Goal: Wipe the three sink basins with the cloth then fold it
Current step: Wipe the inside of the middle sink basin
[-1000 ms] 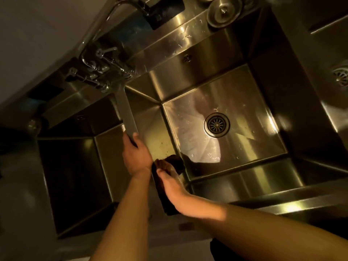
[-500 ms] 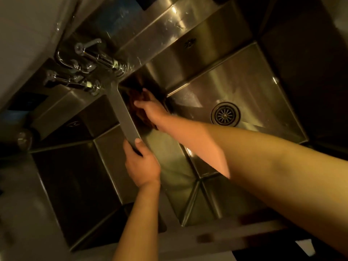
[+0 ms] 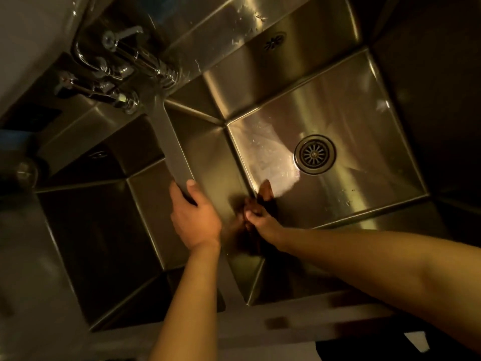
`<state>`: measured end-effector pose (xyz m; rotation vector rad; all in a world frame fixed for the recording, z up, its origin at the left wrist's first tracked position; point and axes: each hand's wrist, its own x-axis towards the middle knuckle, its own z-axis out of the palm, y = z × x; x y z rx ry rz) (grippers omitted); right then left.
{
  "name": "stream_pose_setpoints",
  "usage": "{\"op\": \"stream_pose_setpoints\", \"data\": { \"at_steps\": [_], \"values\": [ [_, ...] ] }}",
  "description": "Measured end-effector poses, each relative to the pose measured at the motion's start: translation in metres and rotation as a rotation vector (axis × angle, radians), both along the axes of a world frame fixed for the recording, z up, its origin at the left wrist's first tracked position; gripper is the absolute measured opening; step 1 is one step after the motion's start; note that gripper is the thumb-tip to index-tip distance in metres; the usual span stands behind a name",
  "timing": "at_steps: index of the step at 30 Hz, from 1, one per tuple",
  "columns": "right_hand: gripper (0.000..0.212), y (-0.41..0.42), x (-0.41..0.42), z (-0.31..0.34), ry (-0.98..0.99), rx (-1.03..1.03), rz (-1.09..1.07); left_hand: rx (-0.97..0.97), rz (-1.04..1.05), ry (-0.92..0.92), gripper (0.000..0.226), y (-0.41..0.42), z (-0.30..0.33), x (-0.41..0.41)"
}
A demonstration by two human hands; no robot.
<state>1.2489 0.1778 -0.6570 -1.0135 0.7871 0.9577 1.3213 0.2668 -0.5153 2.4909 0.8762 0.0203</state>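
I look down into a steel middle basin (image 3: 364,105) with a round drain (image 3: 315,154). My right hand (image 3: 263,221) holds a dark cloth (image 3: 250,238) against the basin's left wall, low near the front corner, fingers curled on it. My left hand (image 3: 194,217) grips the end of the flat faucet spout (image 3: 170,147), which reaches over the divider between the basins. The left basin (image 3: 91,243) lies in shadow. Much of the cloth is hidden under my hand and in the dark.
Faucet valves and handles (image 3: 122,71) sit on the back ledge at upper left. A dark third basin (image 3: 442,100) shows at the right edge. The sink's front rim (image 3: 299,327) runs along the bottom. A round metal object (image 3: 26,171) lies at far left.
My right hand has swept the cloth from the back of the left wall down toward the front corner. My left hand keeps its grip on the spout.
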Motion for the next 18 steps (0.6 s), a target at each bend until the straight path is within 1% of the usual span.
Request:
{"op": "stream_pose_setpoints", "data": {
  "at_steps": [1,3,7,9,11,12,14,18],
  "values": [
    [0.030,-0.003,-0.010,0.002,0.010,-0.004,0.092,-0.002,-0.001,0.004,0.061,0.000,0.000,0.000],
    [0.035,-0.005,-0.018,0.005,0.030,-0.028,0.199,-0.002,0.000,0.013,0.063,0.000,0.001,0.000],
    [0.038,-0.001,-0.014,0.032,0.012,-0.021,0.208,0.005,0.015,0.030,0.069,-0.001,0.003,-0.001],
    [0.035,0.001,-0.017,0.047,-0.042,-0.038,0.216,0.017,0.008,0.022,0.068,-0.002,0.004,0.000],
    [0.028,-0.003,-0.020,0.065,-0.115,-0.011,0.210,0.034,0.000,0.013,0.066,-0.004,0.006,0.000],
    [0.032,-0.007,-0.020,0.075,-0.146,0.007,0.230,0.038,-0.001,0.011,0.064,-0.005,0.006,0.000],
    [0.046,-0.018,-0.023,0.097,-0.217,0.016,0.391,0.033,0.002,0.005,0.064,-0.005,0.006,0.000],
    [0.053,-0.037,-0.037,0.125,-0.340,-0.035,0.677,0.012,0.005,0.010,0.062,-0.001,0.002,-0.003]
  ]
}}
